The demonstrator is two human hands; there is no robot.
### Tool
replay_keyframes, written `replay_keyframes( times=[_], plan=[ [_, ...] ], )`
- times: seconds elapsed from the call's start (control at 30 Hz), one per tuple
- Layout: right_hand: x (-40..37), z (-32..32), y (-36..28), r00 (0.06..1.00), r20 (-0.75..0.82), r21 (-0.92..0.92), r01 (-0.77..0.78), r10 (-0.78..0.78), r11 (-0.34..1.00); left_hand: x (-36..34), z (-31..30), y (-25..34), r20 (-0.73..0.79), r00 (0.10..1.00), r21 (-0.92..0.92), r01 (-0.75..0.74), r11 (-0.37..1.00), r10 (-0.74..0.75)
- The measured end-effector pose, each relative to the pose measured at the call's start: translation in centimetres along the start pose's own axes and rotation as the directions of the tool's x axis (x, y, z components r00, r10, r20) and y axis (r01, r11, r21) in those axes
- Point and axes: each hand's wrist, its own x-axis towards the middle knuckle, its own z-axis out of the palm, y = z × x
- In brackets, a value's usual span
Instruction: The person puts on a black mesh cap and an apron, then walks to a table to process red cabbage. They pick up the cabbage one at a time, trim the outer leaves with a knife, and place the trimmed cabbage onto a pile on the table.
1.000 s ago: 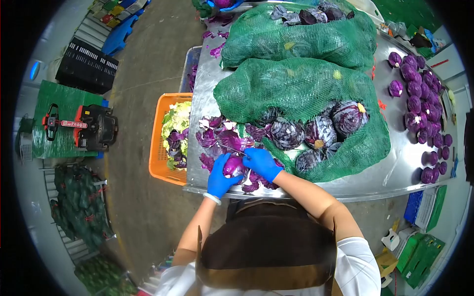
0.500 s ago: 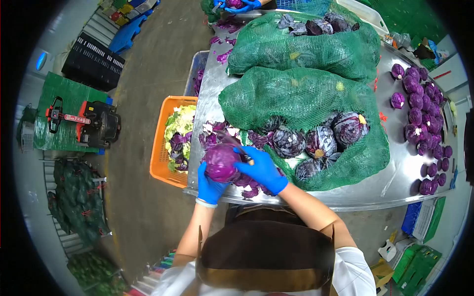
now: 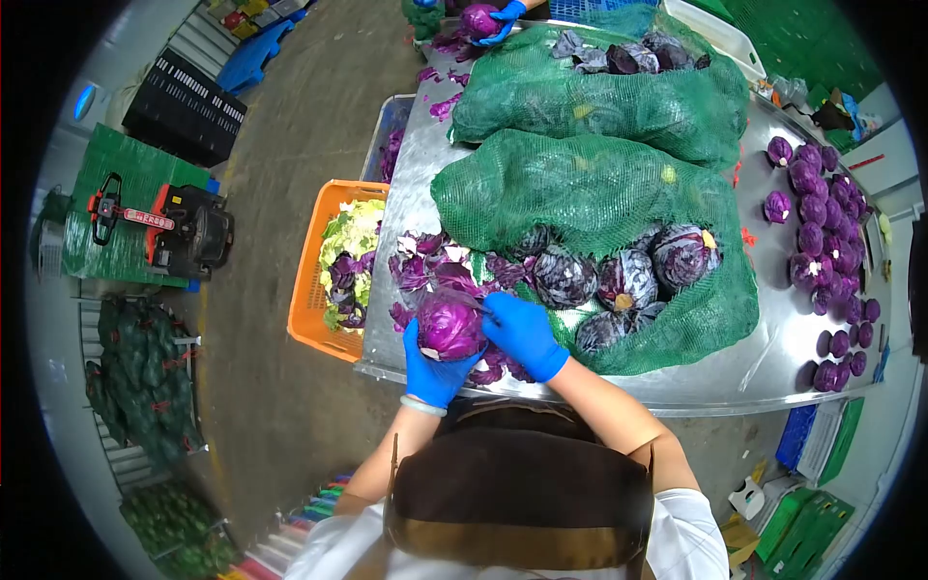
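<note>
A purple cabbage head (image 3: 450, 324), shiny and with a pale cut stem, rests in my left hand (image 3: 432, 375), whose gloved fingers cup it from below and the left. My right hand (image 3: 525, 335), also in a blue glove, is closed at the cabbage's right side. A small knife is in its grip, mostly hidden by the fingers now. Loose purple leaves (image 3: 425, 261) lie on the metal table just beyond the cabbage. To the right, an open green net sack (image 3: 580, 193) holds untrimmed cabbages (image 3: 565, 280) with dull outer leaves.
An orange crate (image 3: 307, 280) with leaf scraps stands at the table's left edge, near a blue bin (image 3: 394, 121). Another net sack (image 3: 619, 106) lies farther back. Trimmed cabbages (image 3: 814, 232) are grouped at the right. A co-worker's gloved hand (image 3: 505, 19) holds a cabbage at the top.
The cabbage has shifted slightly right and turned in my left hand, showing its pale stem. My right hand has turned, so the knife handle is covered. The co-worker's cabbage has come farther into view.
</note>
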Motion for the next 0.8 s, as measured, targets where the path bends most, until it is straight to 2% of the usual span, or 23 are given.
replay_keyframes(
  times=[0.03, 0.13, 0.17, 0.27, 0.3, 0.5, 0.63, 0.7, 0.73, 0.77, 0.8],
  plan=[
    [0.0, -0.2, 0.2, 0.998, 0.011, 0.120, -0.062, 0.061, 0.991, -0.3, 0.0, 0.0, -0.007, 1.000, -0.007, -0.010, 1.000, 0.010],
    [-0.3, -2.4, -2.0, 0.976, 0.054, 0.206, -0.219, 0.213, 0.954, -0.4, 0.1, 0.0, -0.014, 0.999, -0.023, -0.043, 0.999, 0.043],
    [-0.5, -2.2, -3.3, 0.993, -0.040, 0.298, -0.092, 0.108, 0.950, -0.2, -0.2, -0.1, -0.011, 0.999, -0.024, -0.049, 0.998, 0.049],
    [-0.5, -1.1, -3.6, 0.995, -0.076, 0.086, 0.075, -0.069, 0.993, 0.2, 0.3, -0.5, 0.004, 0.997, -0.043, -0.076, 0.996, 0.076],
    [-0.4, -0.9, -3.2, 0.998, -0.005, 0.037, 0.069, -0.069, 0.997, 0.3, 0.2, -0.6, 0.012, 0.997, -0.044, -0.076, 0.996, 0.077],
    [-0.7, -0.1, -1.9, 0.993, 0.099, 0.020, 0.065, -0.066, 0.998, 0.8, -1.6, -1.2, -0.003, 0.999, -0.026, -0.044, 0.999, 0.044],
    [-0.9, 0.0, 0.5, 0.984, -0.129, 0.084, -0.109, 0.119, 0.991, 1.0, -1.4, -1.5, -0.068, 0.996, -0.095, -0.057, 0.994, 0.051],
    [-0.3, -1.3, 3.8, 0.930, -0.254, 0.064, -0.259, 0.266, 0.964, 1.1, -1.6, -1.5, -0.080, 0.994, -0.134, -0.081, 0.988, 0.070],
    [0.3, -2.7, 4.8, 0.900, -0.343, 0.078, -0.257, 0.268, 0.963, 1.3, -2.0, -1.4, -0.067, 0.995, -0.152, -0.089, 0.984, 0.080],
    [0.2, -3.8, 5.1, 0.919, -0.256, 0.031, -0.301, 0.299, 0.953, 1.4, -2.8, -0.9, -0.039, 0.996, -0.122, -0.087, 0.989, 0.083],
    [0.3, -5.4, 4.0, 0.928, -0.168, -0.018, -0.341, 0.334, 0.940, 0.8, -2.0, -0.9, 0.002, 0.986, 0.141, -0.166, 0.976, 0.168]
  ],
)
